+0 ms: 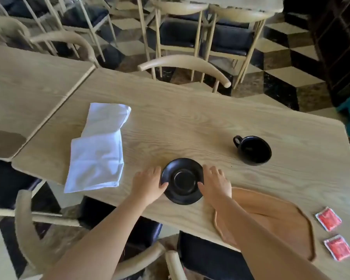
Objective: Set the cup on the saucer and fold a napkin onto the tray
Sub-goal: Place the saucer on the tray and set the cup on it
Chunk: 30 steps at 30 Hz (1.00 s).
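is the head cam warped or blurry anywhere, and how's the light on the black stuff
Head view: wide-angle bending curves the light wooden table edges and the chairs; soft daylight, faint shadows; the black ceramic saucer between the left hand and right hand shows a dull sheen, the black ceramic cup interior reads featureless; forearms at the bottom look slightly soft.

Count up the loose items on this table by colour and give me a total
Black: 2, round black saucer and black handled cup
White: 1, folded white cloth napkin
Red: 2, red sachets
Brown: 1, wooden tray
Total: 6
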Each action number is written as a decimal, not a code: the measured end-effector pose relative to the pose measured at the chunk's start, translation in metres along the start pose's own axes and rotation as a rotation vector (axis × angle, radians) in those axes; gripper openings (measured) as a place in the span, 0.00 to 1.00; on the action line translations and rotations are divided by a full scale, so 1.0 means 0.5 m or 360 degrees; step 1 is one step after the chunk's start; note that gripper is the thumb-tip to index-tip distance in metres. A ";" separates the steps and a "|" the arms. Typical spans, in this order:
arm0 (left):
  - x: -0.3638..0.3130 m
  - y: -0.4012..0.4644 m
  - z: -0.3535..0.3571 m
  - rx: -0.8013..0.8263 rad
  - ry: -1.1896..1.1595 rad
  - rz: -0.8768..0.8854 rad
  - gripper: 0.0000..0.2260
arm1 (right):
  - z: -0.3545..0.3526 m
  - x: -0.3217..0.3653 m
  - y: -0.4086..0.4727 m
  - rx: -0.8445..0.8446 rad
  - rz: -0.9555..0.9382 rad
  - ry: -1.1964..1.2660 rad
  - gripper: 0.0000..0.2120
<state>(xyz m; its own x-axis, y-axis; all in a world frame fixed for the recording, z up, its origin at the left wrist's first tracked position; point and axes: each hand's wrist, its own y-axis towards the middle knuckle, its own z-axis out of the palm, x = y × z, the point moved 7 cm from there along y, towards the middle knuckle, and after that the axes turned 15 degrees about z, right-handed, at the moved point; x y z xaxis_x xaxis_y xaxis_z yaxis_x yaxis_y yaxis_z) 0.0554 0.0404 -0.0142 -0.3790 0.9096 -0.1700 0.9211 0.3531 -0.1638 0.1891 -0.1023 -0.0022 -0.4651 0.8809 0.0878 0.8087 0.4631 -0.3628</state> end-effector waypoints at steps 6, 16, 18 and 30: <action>0.023 0.012 0.042 0.0011 -0.0212 -0.0005 0.17 | 0.049 0.002 0.014 0.0154 0.0144 -0.0009 0.27; 0.010 0.001 0.069 -0.0010 -0.1001 -0.0290 0.06 | 0.064 -0.011 0.006 0.0274 0.0381 0.0673 0.28; 0.002 -0.009 0.065 -0.0070 -0.1135 -0.0369 0.05 | 0.058 -0.030 0.003 0.0261 0.0405 0.0831 0.29; -0.216 0.003 0.034 -0.0111 -0.1658 -0.0159 0.17 | 0.021 -0.319 -0.086 0.0015 0.0751 0.1489 0.22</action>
<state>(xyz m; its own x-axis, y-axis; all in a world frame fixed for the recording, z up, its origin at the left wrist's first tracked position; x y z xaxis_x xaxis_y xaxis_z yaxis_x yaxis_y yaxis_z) 0.0962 -0.0610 -0.0125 -0.3119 0.2490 -0.9169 0.8720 0.4582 -0.1722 0.2249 -0.2636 -0.0103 0.3642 0.6980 0.6166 0.8308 0.0557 -0.5538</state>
